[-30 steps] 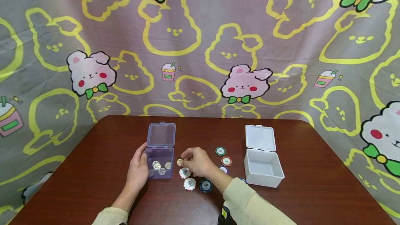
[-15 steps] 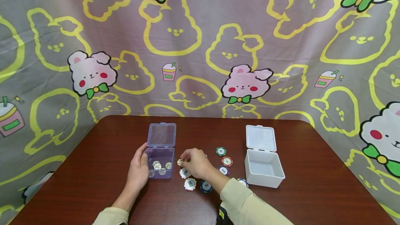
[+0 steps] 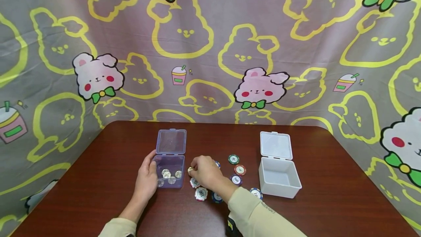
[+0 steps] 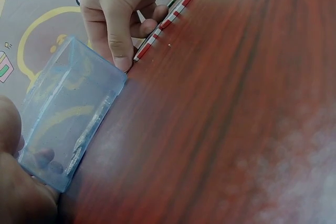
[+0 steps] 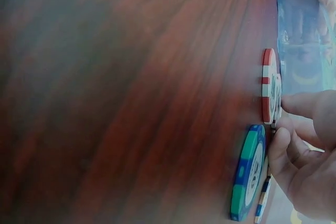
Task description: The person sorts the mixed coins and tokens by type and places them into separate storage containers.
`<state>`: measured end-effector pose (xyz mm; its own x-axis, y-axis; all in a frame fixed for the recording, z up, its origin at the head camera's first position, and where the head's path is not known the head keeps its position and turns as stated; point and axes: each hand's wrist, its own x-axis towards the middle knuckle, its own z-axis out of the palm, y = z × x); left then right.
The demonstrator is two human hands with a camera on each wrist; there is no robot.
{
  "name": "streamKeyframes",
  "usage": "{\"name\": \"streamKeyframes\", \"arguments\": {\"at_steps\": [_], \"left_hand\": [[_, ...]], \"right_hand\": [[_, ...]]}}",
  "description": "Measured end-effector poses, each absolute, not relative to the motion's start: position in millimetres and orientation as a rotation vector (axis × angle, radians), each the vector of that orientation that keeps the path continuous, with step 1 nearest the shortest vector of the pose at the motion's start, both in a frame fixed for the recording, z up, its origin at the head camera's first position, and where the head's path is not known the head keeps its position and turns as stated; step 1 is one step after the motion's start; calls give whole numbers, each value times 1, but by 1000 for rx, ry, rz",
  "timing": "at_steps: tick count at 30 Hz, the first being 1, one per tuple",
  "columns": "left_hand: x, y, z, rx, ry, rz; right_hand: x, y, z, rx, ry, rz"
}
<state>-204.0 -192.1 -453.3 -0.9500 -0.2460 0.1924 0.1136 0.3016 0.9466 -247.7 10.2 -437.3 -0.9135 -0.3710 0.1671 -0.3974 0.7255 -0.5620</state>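
Observation:
My left hand (image 3: 146,178) grips the left side of a translucent purple plastic box (image 3: 177,183), its hinged lid (image 3: 171,142) lying back. Several shiny coins (image 3: 166,174) lie in the box. Just right of it, my right hand (image 3: 207,171) pinches a gold coin (image 3: 190,170) low over the table, the coin partly hidden by the fingertips. Two white poker chips, one (image 3: 201,194) fully in sight, lie below that hand. In the right wrist view, a red-and-white chip (image 5: 269,86) and a green-and-blue chip (image 5: 247,174) lie beside the fingers.
An open white box (image 3: 279,178) stands on the right with its lid (image 3: 276,145) back. Between it and my right hand lie a green chip (image 3: 234,159), a red chip (image 3: 239,170), a purple chip (image 3: 235,180) and a blue-and-white chip (image 3: 255,193). A patterned curtain (image 3: 210,54) hangs behind the table.
My right forearm has shifted slightly left, uncovering more of the blue-and-white chip near the white box. The fingers stay at the gold coin. My left hand keeps its hold on the purple box.

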Motion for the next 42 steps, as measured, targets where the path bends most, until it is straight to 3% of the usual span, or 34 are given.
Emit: {"name": "streamKeyframes", "arguments": {"at_steps": [42], "left_hand": [[-205, -192, -455, 119, -2289, -1649]], "right_hand": [[-243, 18, -433, 625, -2856, 977]]}}
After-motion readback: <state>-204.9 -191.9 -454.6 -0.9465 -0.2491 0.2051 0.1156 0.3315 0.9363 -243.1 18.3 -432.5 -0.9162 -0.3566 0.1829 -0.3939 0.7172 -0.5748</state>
